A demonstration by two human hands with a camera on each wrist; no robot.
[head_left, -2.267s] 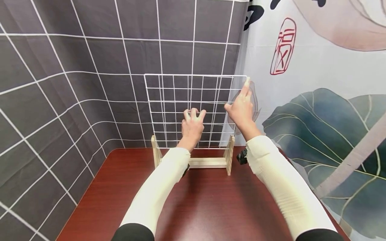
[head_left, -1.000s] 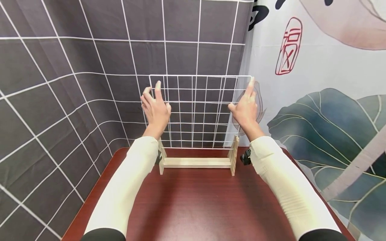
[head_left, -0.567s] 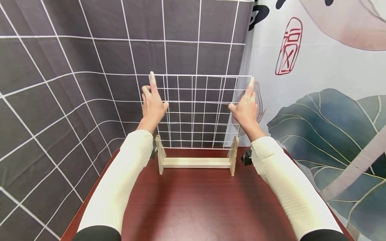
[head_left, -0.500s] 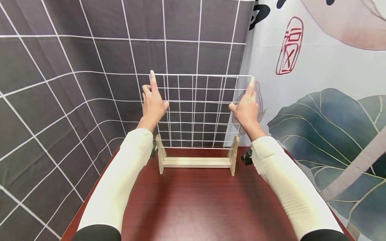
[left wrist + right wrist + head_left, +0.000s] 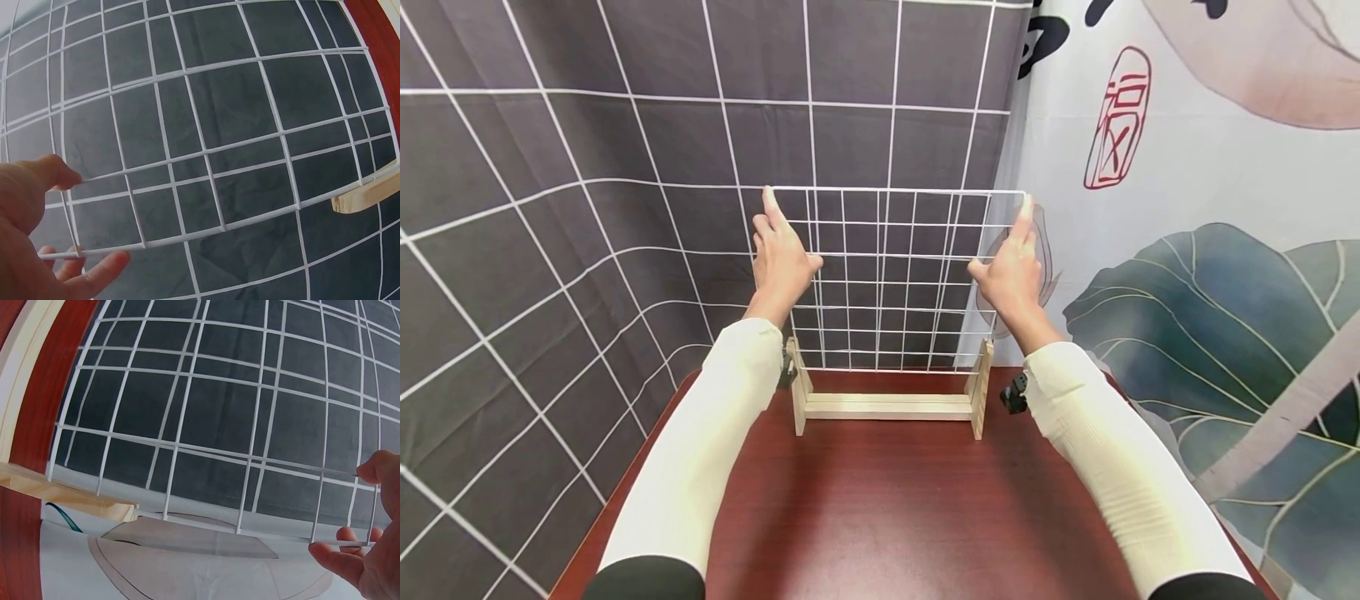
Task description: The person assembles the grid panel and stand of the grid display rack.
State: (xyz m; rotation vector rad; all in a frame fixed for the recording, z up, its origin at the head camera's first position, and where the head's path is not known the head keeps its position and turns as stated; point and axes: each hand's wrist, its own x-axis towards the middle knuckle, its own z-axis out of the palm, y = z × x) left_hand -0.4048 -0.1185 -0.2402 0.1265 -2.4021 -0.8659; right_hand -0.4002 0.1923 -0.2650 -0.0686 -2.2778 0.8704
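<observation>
A white wire grid panel stands upright between the two posts of a light wooden stand. My left hand grips its left edge high up, index finger stretched toward the top corner. In the left wrist view, that thumb lies on the near side while fingertips wrap under the edge wire. Opposite, my right hand pinches the right edge near the upper corner. The right wrist view shows the thumb against a wire and fingers around the outer wire. A wooden post meets the panel's lower corner there.
The stand rests toward the back of a reddish-brown table. Behind hangs a dark grey cloth printed with white squares. A white curtain with painted lotus leaves hangs along the right side, close to the right arm.
My left hand has gone from the panel's middle out to its left edge, and its fingers have settled along the upper corner. The right hand keeps its place; the panel stays upright.
</observation>
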